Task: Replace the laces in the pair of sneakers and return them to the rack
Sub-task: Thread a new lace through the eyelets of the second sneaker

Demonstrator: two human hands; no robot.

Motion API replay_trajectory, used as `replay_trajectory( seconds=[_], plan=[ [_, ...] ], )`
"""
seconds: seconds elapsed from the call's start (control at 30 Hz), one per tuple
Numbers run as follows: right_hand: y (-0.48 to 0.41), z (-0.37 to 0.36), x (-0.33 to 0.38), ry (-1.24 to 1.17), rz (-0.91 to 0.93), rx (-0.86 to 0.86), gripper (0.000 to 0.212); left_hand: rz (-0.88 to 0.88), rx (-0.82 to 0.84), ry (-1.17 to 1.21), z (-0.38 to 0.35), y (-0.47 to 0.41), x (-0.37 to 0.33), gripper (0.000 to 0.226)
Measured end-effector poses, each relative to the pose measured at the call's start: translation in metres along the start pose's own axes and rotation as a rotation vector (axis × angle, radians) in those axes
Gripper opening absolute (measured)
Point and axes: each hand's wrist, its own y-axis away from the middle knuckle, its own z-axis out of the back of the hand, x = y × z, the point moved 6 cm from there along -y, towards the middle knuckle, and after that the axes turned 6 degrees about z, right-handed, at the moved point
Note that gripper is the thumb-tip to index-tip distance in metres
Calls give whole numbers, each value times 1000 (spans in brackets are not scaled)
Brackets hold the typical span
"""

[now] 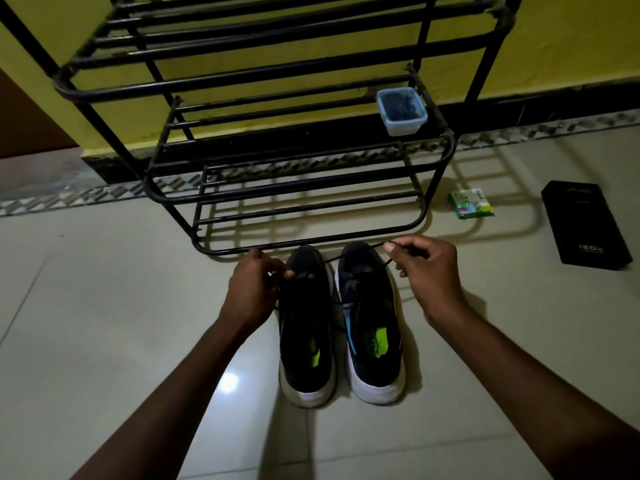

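Sneakers: two, left sneaker (306, 327) and right sneaker (372, 320), side by side on floor at rack's front edge.
Rack (242, 81): one.
Lace (346, 255) in view: one.
Hands: two, left hand (256, 289) and right hand (429, 271).
Plastic tub (401, 112): one, right end of rack shelf.
Green packet (471, 204): one.
Black box (585, 226): one.

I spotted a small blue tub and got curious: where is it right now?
In the head view, the blue tub sits at the right end of a shelf of the black rack, beyond the sneakers.
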Motion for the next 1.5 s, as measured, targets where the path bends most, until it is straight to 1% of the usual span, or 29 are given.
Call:
replay_trajectory(
  seconds=[0.1,0.17,0.23,0.3,0.4,0.47,0.53,0.7,0.77,0.9,0.97,1.03,1.13,1.17,1.27,1.5],
  plan=[
    [6,1,-5,33,22,6,13,-31,-36,3,4,-1,-10,9],
    [13,2,-8,119,54,25,18,-50,7,73,2,1,-25,17],
    [23,0,-11,240,90,76,20,-48,71,190,-2,4,-41,16],
    [32,-2,-13,326,125,147,23,-12,134,319,-10,8,-55,14],
    [47,-6,-14,378,204,273,34,75,218,530,-28,16,-71,19],
    [54,-6,-15,385,241,293,38,153,255,607,-41,21,-77,20],
    [56,-3,-20,347,183,265,35,176,270,574,-52,26,-80,20],
    [56,9,-36,178,-24,122,22,141,246,379,-71,30,-78,24],
    [56,11,-42,101,-103,85,20,138,254,362,-77,28,-78,23],
    [56,13,-52,-60,-253,52,17,146,279,404,-82,27,-82,9],
    [57,13,-55,-115,-302,42,15,115,263,355,-82,27,-84,9],
    [58,14,-55,-125,-319,40,14,95,255,333,-82,27,-85,11],
    [59,14,-55,-117,-327,33,14,76,260,349,-85,26,-85,22],
    [59,14,-55,-112,-330,31,14,72,266,350,-85,26,-85,20],
    [58,14,-54,-102,-336,36,15,39,266,296,-85,27,-89,2],
    [58,13,-52,-92,-331,45,15,-104,193,128,-86,29,-102,7]
  ],
)
